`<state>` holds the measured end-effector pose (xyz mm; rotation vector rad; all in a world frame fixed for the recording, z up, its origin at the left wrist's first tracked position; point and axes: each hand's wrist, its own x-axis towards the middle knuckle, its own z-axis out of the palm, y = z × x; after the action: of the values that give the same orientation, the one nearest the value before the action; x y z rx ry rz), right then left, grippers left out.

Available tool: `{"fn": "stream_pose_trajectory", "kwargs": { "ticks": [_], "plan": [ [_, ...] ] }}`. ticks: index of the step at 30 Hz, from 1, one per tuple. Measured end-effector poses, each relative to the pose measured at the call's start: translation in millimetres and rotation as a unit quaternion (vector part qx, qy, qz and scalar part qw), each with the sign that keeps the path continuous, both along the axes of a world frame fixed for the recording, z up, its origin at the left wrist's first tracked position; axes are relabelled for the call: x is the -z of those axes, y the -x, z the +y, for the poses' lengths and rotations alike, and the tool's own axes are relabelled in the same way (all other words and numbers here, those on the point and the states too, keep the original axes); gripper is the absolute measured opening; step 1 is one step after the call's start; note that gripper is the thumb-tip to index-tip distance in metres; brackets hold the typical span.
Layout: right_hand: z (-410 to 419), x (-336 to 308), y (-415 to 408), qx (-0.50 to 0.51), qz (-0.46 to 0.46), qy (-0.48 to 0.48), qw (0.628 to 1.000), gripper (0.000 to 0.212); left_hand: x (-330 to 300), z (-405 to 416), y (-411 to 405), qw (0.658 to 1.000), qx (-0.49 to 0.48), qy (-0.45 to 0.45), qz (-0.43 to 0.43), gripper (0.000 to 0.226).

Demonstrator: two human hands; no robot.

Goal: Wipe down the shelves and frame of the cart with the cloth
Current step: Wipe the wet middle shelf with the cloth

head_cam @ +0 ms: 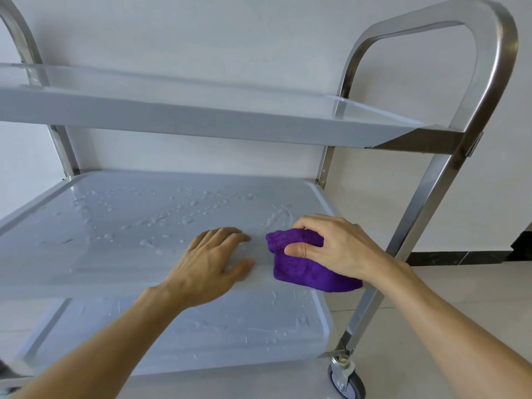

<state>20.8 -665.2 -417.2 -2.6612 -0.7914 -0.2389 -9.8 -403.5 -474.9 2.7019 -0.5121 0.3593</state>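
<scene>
A three-shelf cart with a steel frame (426, 194) fills the view. Its grey middle shelf (115, 226) is wet, with water drops and streaks across it. My right hand (339, 246) presses a folded purple cloth (302, 269) onto the shelf's front right corner, thumb on top of the cloth. My left hand (213, 266) lies flat on the shelf's front edge just left of the cloth, fingers spread, holding nothing. The bottom shelf (230, 335) below also shows wet streaks. The top shelf (201, 110) is above my hands.
A white wall stands right behind the cart. A grey caster wheel (345, 381) sits at the cart's front right corner on a pale tiled floor (460, 289). A dark skirting strip (449, 257) runs along the wall at right.
</scene>
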Motion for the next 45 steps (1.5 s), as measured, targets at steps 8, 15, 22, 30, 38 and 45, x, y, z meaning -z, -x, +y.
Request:
{"fn": "stream_pose_trajectory", "kwargs": {
  "ticks": [8,15,22,30,38,45],
  "plan": [
    [13,-7,7,-0.085,0.142,-0.144,0.976,0.044,-31,-27,9,0.932,0.06,0.335,0.128,0.013],
    [-25,2,3,-0.021,0.244,-0.13,0.961,0.05,-43,-31,21,0.903,0.071,0.402,0.132,0.01],
    [-39,-11,6,-0.03,0.21,-0.206,0.955,0.048,-51,-42,14,0.841,0.052,0.521,0.134,0.011],
    [-42,10,-5,0.104,0.086,0.018,0.991,0.052,-22,-26,-7,0.976,-0.071,0.205,0.017,0.018],
    [-27,32,-23,-0.052,0.049,0.143,0.987,0.056,-2,15,-11,0.992,-0.111,-0.055,-0.032,0.044],
    [-9,54,-84,0.139,0.012,0.144,0.98,0.05,10,14,-17,0.99,-0.135,-0.035,-0.025,0.037]
  ]
}}
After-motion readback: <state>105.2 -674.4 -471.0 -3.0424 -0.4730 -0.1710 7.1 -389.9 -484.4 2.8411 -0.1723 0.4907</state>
